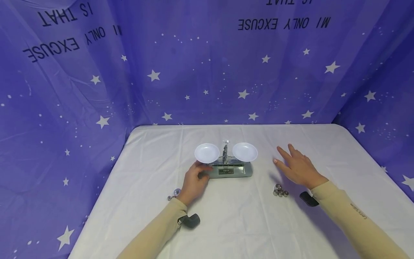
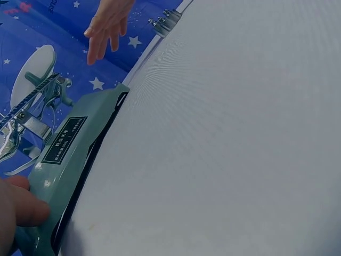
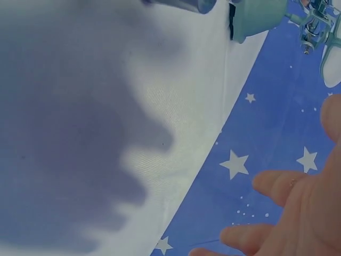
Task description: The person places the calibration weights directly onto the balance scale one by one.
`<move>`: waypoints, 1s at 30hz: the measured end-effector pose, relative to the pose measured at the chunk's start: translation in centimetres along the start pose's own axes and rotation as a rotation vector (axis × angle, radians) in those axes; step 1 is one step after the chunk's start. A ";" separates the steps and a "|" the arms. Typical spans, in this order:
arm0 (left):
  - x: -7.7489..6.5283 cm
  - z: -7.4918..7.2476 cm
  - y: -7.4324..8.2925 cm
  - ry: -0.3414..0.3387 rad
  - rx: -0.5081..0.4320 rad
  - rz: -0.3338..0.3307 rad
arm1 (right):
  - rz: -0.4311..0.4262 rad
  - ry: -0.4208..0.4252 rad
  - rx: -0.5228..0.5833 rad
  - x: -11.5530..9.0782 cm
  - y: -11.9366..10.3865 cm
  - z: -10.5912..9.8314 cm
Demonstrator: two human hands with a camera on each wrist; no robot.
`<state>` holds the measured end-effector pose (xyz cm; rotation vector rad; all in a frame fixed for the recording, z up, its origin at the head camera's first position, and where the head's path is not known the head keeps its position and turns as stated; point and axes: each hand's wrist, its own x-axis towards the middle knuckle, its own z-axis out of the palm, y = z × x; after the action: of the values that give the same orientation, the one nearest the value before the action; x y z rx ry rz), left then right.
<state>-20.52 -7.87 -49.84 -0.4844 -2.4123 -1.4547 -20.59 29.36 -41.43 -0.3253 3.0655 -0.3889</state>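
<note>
A balance scale (image 1: pixel 230 172) with a grey-green base and two white pans stands on the table, a dark label on its front. At the base's left end, my left hand (image 1: pixel 195 182) grips it between thumb and fingers; the left wrist view shows fingertips (image 2: pixel 32 209) against the base beside the label. Both pans, the left pan (image 1: pixel 207 153) and the right pan (image 1: pixel 245 152), hold nothing. To the right of the scale, my right hand (image 1: pixel 299 168) is held over the table with fingers spread, holding nothing, and casts a shadow on the cloth.
Several small metal weights (image 1: pixel 280 191) are clustered below the right hand. More metal pieces (image 1: pixel 176 192) lie by the left wrist, partly hidden behind it. A white cloth covers the table (image 1: pixel 245 223); a blue star-patterned curtain (image 1: pixel 200 72) rises at its back and sides.
</note>
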 end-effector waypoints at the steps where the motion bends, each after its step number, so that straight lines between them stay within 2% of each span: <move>1: 0.0 0.0 0.0 -0.001 -0.001 0.000 | -0.004 0.001 0.004 -0.1 0.1 0.1; 5: 0.0 0.0 -0.1 -0.003 -0.002 -0.007 | -0.002 0.005 0.060 -0.5 0.5 0.4; 15: 0.0 0.0 -0.1 -0.011 -0.007 -0.017 | 0.035 0.047 0.312 -2.8 1.0 1.4; 30: 0.2 -0.2 0.4 -0.014 0.000 -0.014 | 0.154 0.145 0.458 -5.4 1.5 3.3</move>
<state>-20.51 -7.83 -49.34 -0.4805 -2.4314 -1.4624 -15.40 31.08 -44.93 -0.0421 2.9805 -1.1171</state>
